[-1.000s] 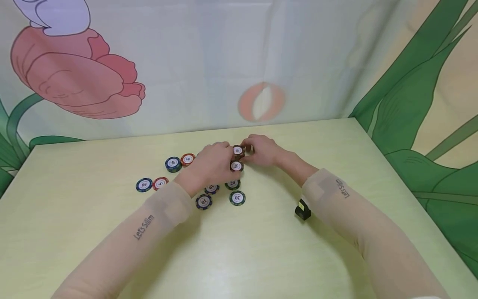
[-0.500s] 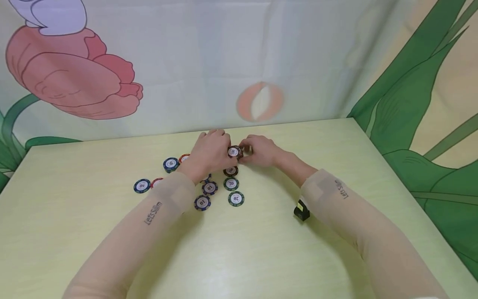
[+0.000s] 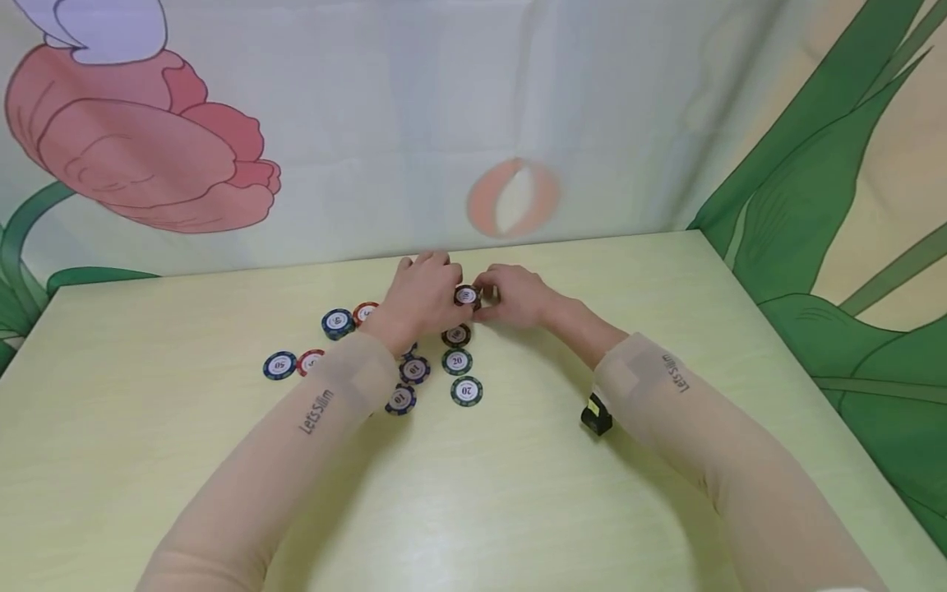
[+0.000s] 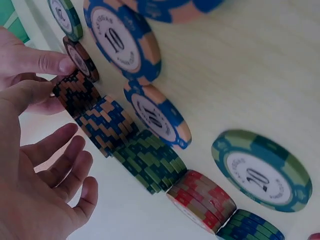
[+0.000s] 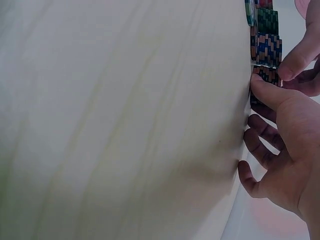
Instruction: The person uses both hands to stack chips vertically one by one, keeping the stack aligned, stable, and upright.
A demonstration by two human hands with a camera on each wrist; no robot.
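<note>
1. The right hand (image 3: 518, 296), at the upper centre of the head view, pinches the dark stack (image 3: 467, 296) from the right, its thumb along the near side.
2. The left hand (image 3: 418, 300) meets it from the other side, thumb and bent fingers about the same dark stack; the two hands nearly touch.
3. The dark stack ends a row of five. In the left wrist view the row slants from upper left to lower right: dark, then the blue-and-orange stack (image 4: 106, 125), the green stack (image 4: 150, 162), the red stack (image 4: 201, 201) and the blue-and-green stack (image 4: 250, 227).
4. Grouping chips by colour looks largely done; the dark stack seems to be the one being set or squared.
5. Loose chips lie flat on the surface (image 3: 473, 501), below the row in the head view: a 50 chip (image 3: 279, 365), a red chip (image 3: 311, 363), 10 chips (image 3: 400, 400), 20 chips (image 3: 467, 391) and a brown chip (image 3: 456, 335).
6. Whether these are left to be stacked or belong there, one cannot tell.
</note>
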